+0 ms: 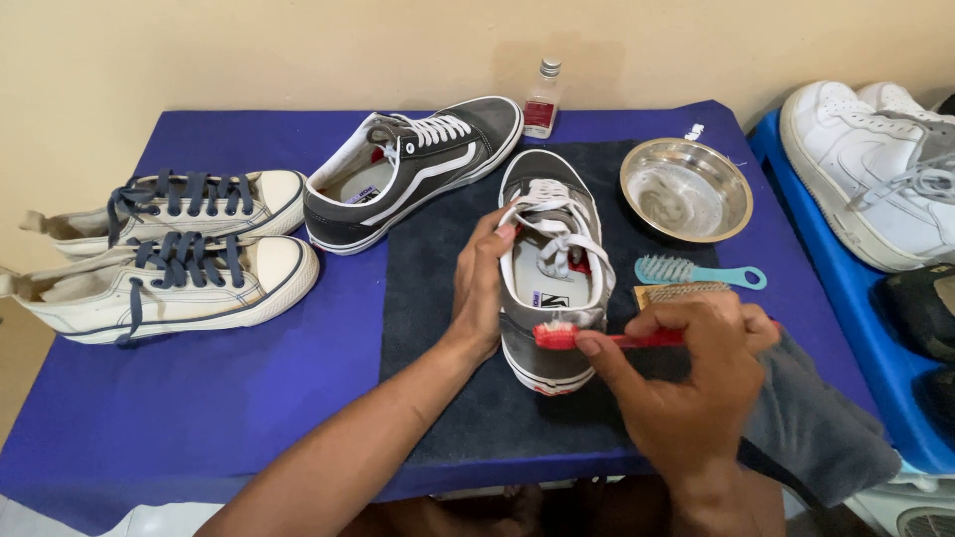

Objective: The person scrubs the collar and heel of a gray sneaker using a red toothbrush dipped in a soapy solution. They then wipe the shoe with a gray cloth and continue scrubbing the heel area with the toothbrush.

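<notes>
A grey sneaker with white laces (pixel 553 261) stands on a dark mat (pixel 428 328), toe pointing away from me. My left hand (pixel 481 286) grips its left side near the laces. My right hand (pixel 686 383) holds a red toothbrush (pixel 607 338), whose bristle head rests on the heel collar of the sneaker. The matching grey sneaker with a white stripe (pixel 413 169) lies to the upper left on the blue table (pixel 199 398).
Two cream high-top shoes with navy laces (pixel 164 254) sit at the left. A steel bowl (pixel 686 189), a teal brush (pixel 696 271), a wooden brush (pixel 681 291) and a small bottle (pixel 542 99) lie at the right and back. White sneakers (pixel 875 169) rest on a blue surface at right; a grey cloth (pixel 816 428) is under my right wrist.
</notes>
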